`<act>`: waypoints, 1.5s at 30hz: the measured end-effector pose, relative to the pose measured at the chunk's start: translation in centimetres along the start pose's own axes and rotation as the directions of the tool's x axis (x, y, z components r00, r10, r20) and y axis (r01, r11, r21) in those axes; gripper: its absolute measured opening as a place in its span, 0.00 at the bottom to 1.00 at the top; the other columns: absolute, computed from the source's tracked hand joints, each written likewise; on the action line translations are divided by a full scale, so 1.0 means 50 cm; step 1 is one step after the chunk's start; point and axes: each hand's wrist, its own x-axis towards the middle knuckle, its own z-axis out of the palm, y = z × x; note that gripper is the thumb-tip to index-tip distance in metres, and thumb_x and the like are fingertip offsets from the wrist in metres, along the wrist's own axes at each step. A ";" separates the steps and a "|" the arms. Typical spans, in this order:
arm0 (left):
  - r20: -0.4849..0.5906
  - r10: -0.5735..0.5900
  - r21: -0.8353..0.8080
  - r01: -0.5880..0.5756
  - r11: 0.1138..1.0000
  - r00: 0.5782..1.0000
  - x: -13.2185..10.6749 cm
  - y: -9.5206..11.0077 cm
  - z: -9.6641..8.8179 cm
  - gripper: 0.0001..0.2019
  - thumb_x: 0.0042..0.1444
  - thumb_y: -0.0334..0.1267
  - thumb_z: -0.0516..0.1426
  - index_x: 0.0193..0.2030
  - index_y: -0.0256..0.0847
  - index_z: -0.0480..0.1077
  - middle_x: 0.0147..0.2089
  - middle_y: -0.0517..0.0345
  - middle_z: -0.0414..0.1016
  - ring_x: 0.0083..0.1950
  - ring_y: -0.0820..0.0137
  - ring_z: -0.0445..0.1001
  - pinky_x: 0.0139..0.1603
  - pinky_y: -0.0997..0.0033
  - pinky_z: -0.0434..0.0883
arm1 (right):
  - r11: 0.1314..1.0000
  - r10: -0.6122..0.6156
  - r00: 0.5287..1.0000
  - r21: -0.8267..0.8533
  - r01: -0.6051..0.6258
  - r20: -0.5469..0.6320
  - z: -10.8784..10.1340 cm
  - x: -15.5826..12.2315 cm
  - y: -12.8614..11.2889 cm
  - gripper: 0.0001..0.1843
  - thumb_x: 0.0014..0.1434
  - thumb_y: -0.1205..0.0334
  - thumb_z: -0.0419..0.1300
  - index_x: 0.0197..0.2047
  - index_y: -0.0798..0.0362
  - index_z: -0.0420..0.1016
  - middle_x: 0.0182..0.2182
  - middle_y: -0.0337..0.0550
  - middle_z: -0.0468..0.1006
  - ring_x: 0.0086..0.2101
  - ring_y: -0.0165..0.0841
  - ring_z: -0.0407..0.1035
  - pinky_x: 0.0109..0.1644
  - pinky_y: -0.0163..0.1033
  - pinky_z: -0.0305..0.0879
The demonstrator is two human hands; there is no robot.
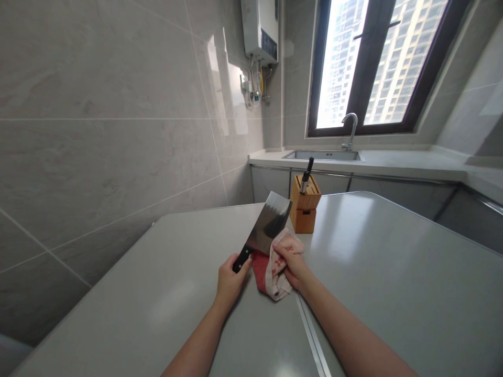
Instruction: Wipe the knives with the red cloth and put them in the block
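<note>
At nine o'clock, the left grip [232,283] is closed round the black handle [241,259] of a cleaver [267,225], whose blade tilts up toward twelve o'clock. A red-and-white cloth [267,275] is bunched against the blade's lower edge, pinched there by the right grip [293,264], both hands above the worktop [393,272]. A wooden knife block [305,204] stands just beyond at one o'clock, and a tap [351,131] farther off at one o'clock

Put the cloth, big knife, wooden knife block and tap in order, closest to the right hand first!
1. Cloth, under the right hand.
2. Big knife, ahead and left.
3. Knife block, ahead on the table.
4. Tap, far off at the sink.
</note>
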 end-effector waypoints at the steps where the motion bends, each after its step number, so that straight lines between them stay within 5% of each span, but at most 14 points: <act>1: -0.002 -0.003 -0.001 0.003 1.000 1.000 0.000 0.000 0.000 0.16 0.52 0.50 0.57 0.34 0.36 0.72 0.27 0.61 0.70 0.29 0.71 0.65 0.30 0.76 0.62 | 1.000 0.000 1.000 0.001 0.000 -0.007 -0.002 0.002 0.001 0.16 0.41 0.62 0.71 0.35 0.56 0.75 0.27 0.45 0.81 0.29 0.37 0.76 0.35 0.40 0.74; 15: -0.057 -0.015 -0.013 0.014 1.000 0.998 0.000 0.004 -0.005 0.18 0.51 0.53 0.56 0.32 0.36 0.72 0.26 0.60 0.70 0.29 0.70 0.66 0.31 0.75 0.63 | 0.997 -0.032 0.995 0.073 0.039 -0.096 -0.014 0.020 0.000 0.17 0.40 0.59 0.70 0.35 0.53 0.74 0.33 0.45 0.82 0.38 0.40 0.76 0.43 0.41 0.75; 24: -0.157 -0.117 -0.084 0.104 0.991 0.981 0.002 -0.017 -0.008 0.20 0.52 0.55 0.54 0.32 0.37 0.70 0.22 0.63 0.65 0.24 0.73 0.63 0.24 0.76 0.60 | 0.999 -0.012 1.000 0.039 0.011 0.012 0.000 0.004 -0.001 0.18 0.39 0.61 0.72 0.35 0.55 0.75 0.32 0.43 0.82 0.34 0.37 0.77 0.44 0.39 0.73; 32: -0.229 -0.006 -0.007 0.005 1.000 0.973 0.003 -0.017 -0.009 0.16 0.58 0.50 0.49 0.41 0.39 0.65 0.33 0.57 0.71 0.35 0.66 0.70 0.37 0.69 0.66 | 0.999 -0.011 0.997 0.032 0.008 0.073 -0.003 0.001 0.005 0.19 0.41 0.55 0.72 0.36 0.54 0.76 0.34 0.45 0.82 0.36 0.38 0.76 0.45 0.41 0.72; 40: -0.137 0.128 0.184 -0.102 0.978 0.982 -0.006 -0.001 -0.005 0.11 0.59 0.45 0.49 0.42 0.41 0.63 0.37 0.55 0.72 0.37 0.65 0.72 0.39 0.68 0.67 | 1.000 0.006 0.978 -0.003 -0.005 0.209 0.001 -0.010 0.006 0.22 0.44 0.55 0.70 0.43 0.54 0.75 0.41 0.46 0.80 0.43 0.39 0.74 0.50 0.42 0.68; 45: 0.006 0.177 0.303 -0.171 0.938 0.984 -0.014 0.004 0.000 0.09 0.60 0.42 0.49 0.43 0.42 0.64 0.39 0.55 0.72 0.38 0.64 0.72 0.39 0.67 0.67 | 0.995 0.068 0.970 -0.084 -0.050 0.235 0.000 -0.017 0.002 0.16 0.43 0.58 0.70 0.34 0.58 0.77 0.30 0.46 0.81 0.31 0.35 0.75 0.42 0.40 0.70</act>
